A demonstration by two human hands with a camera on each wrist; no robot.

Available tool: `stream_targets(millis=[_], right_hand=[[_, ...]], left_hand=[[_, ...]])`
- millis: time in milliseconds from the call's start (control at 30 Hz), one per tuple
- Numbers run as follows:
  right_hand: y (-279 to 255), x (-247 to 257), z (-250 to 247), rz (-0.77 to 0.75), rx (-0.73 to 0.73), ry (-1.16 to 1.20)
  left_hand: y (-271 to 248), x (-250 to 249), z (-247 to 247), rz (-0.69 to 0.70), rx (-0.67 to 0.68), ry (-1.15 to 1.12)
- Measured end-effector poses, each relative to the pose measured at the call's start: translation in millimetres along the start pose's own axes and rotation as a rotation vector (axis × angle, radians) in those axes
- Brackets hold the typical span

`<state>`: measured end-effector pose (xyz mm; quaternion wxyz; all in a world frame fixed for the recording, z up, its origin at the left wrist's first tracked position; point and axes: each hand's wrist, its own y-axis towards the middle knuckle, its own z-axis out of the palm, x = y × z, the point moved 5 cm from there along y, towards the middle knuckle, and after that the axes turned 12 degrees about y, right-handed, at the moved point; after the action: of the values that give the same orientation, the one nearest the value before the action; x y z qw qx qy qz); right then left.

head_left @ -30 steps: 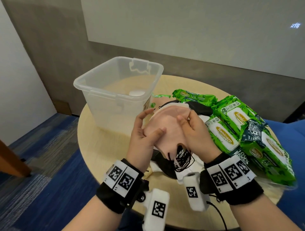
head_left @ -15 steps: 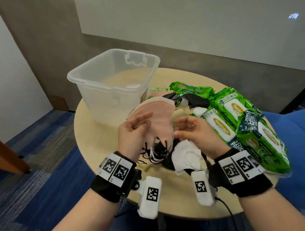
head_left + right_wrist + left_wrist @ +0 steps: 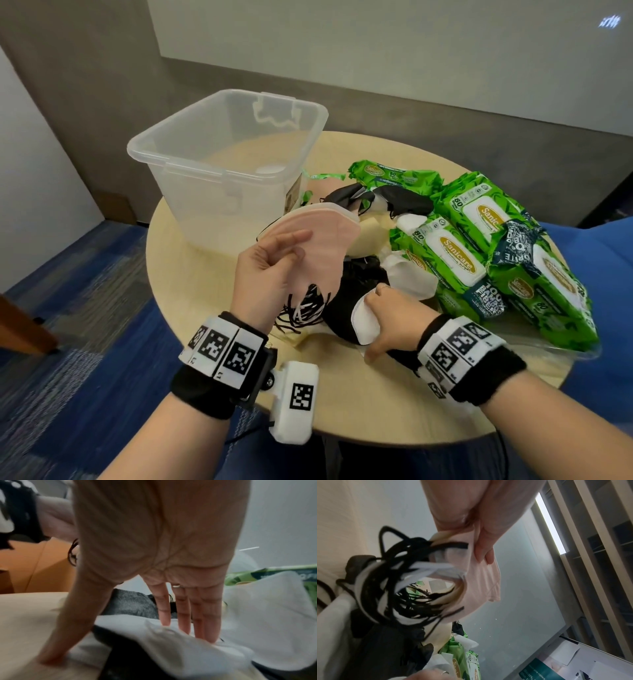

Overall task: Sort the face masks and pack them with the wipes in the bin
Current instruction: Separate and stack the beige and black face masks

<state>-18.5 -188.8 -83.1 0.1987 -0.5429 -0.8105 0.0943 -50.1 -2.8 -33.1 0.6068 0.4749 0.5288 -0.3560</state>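
Observation:
My left hand (image 3: 291, 248) holds a stack of pink face masks (image 3: 325, 240) upright above the table, thumb in front and fingers (image 3: 484, 545) behind. Tangled black and white ear loops (image 3: 399, 577) dangle below the stack. My right hand (image 3: 383, 329) is low on the mask pile, its straight fingers (image 3: 183, 609) pressing on a white mask (image 3: 171, 649) and its thumb spread towards the tabletop. Black masks (image 3: 346, 291) lie under and around it. The clear plastic bin (image 3: 212, 205) stands just behind my left hand. Green wipe packs (image 3: 479, 222) are heaped to the right.
The round wooden table (image 3: 359, 404) carries everything; its front part is bare wood. More black, white and cream masks (image 3: 394, 202) lie between the bin and the wipes. Blue carpet surrounds the table, and a grey wall stands behind it.
My right hand let go of the pink stack and dropped onto the white mask on the table. My left hand keeps the stack alone, shifted slightly left.

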Motion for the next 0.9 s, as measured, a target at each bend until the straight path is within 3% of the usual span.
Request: stream_targets(millis=[167,333,433,633,800,900], right_hand=[[3.7,3.7,-0.7,-0.041,-0.02,-0.096],[11.4,0.0,-6.3,-0.07,-0.158,-0.169],[9.9,-12.2,-26.5,0.003,-0.177,0.052],[-13.9,-35.1,-77.0,0.067,-0.357,0.535],[-34.0,-33.6,-101.6,-0.062,-0.373,1.013],[-41.5,-23.3,-107.4,-0.161,-0.331,1.254]], left_hand=[[-2.2,0.0,2.7,0.004,0.025,0.002],[-3.7,0.4,3.9,-0.004,0.037,0.011],[-1.1,0.3,-2.6,-0.001,0.011,0.033],[7.5,-8.2,-17.9,0.034,-0.071,0.077],[12.0,-10.7,-13.6,0.031,-0.066,0.103],[9.7,-14.2,-4.1,0.002,0.003,0.062]])
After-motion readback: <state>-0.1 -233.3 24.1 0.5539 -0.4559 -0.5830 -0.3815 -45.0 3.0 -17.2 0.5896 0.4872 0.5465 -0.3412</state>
